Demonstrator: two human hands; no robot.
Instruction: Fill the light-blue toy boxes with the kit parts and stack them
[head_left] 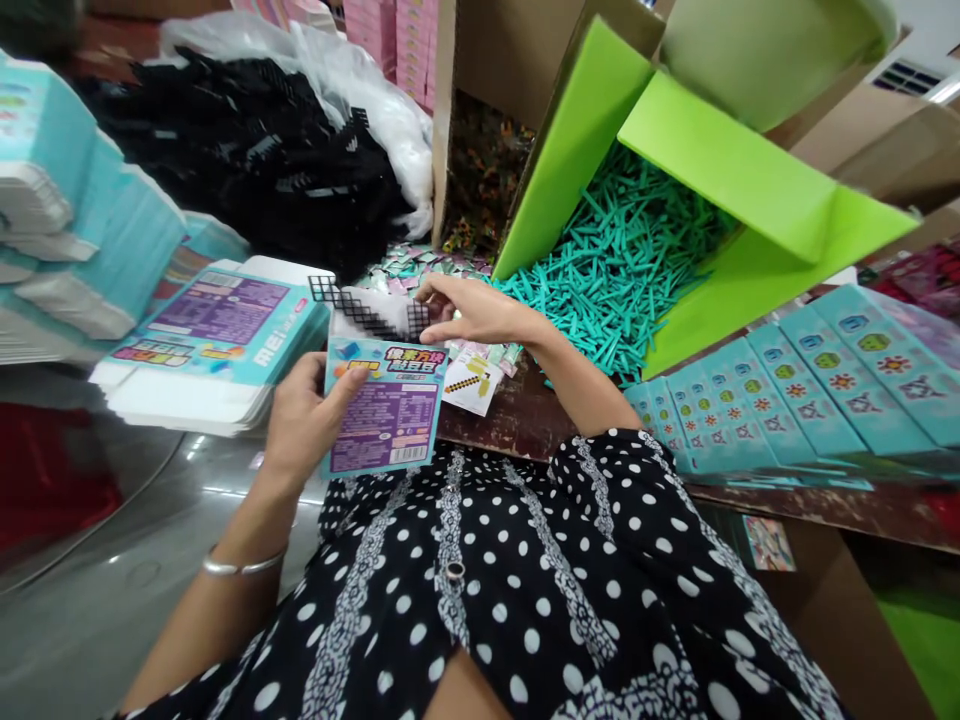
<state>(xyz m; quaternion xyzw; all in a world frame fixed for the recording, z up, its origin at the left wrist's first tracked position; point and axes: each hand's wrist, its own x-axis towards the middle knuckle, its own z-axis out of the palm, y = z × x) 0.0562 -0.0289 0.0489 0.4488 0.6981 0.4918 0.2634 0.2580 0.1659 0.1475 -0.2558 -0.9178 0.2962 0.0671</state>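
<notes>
My left hand grips a teal and purple box by its left side, thumb across the printed face. The box's top is open, and a black grid-like piece sticks out of it. At that opening my right hand has its fingers bent around the right end of the black piece; the fingertips are partly hidden. A white card with a yellow and black pickaxe picture lies just right of the box. Left of my left hand sits a stack of flat teal and purple boxes.
Black plastic pieces heap at the back left beside clear plastic bags. A green-lined carton spills turquoise sticks. A row of teal boxes stands at the right. More teal cartons pile up far left.
</notes>
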